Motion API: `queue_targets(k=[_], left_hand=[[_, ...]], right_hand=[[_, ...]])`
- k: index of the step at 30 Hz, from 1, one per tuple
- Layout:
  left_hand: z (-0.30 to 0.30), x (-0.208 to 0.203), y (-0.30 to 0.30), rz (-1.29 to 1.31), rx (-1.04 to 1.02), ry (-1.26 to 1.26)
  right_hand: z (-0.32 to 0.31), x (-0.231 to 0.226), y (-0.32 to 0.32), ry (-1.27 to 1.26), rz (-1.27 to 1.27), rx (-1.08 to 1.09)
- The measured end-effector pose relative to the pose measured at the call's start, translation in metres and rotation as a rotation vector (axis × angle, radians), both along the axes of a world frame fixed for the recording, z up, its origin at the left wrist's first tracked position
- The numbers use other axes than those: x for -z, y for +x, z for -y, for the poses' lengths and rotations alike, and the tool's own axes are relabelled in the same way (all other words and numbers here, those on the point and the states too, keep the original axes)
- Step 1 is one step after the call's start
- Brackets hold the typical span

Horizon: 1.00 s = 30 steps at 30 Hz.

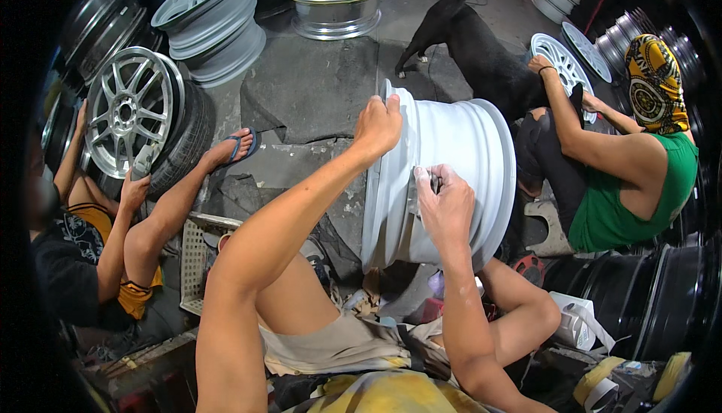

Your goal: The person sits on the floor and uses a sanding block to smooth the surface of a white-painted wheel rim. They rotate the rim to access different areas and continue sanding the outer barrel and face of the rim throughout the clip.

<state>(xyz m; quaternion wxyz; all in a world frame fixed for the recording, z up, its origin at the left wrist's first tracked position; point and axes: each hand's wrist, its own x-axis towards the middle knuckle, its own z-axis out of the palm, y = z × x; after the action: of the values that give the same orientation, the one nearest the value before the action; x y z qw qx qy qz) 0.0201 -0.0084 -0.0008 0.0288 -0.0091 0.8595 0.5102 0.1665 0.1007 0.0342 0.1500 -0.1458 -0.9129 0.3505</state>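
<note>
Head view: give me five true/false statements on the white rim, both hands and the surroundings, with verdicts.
1. The left hand rests on the top edge of the white wheel rim. True.
2. The right hand presses something small against the rim's barrel. True; what it holds is too small to tell.
3. The white rim lies flat on the floor. False: it stands on edge, between the person's legs.
4. A black dog stands behind the rim. True.
5. The person in the green top is touching the white rim in the middle. False: that person's hand is on another white wheel further back.
</note>
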Motion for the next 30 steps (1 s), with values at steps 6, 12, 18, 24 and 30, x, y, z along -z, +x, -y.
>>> queue_targets(k=[6,12,18,24,30], left_hand=[[-0.001,-0.001,0.012,-0.005,0.001,0.016],[0.000,0.000,0.013,-0.036,-0.010,-0.035],[0.003,-0.006,0.013,-0.029,0.022,-0.040],[-0.001,0.002,0.016,-0.095,-0.020,-0.041],[-0.001,-0.001,0.017,-0.081,-0.014,-0.070]], right_hand=[[0.001,0.006,-0.014,0.025,-0.148,-0.013],[0.002,0.009,0.005,0.007,-0.093,-0.072],[0.004,0.004,-0.018,-0.005,-0.204,-0.090],[0.004,-0.002,-0.016,-0.066,-0.154,-0.096],[0.005,0.007,0.002,-0.044,-0.178,-0.114]])
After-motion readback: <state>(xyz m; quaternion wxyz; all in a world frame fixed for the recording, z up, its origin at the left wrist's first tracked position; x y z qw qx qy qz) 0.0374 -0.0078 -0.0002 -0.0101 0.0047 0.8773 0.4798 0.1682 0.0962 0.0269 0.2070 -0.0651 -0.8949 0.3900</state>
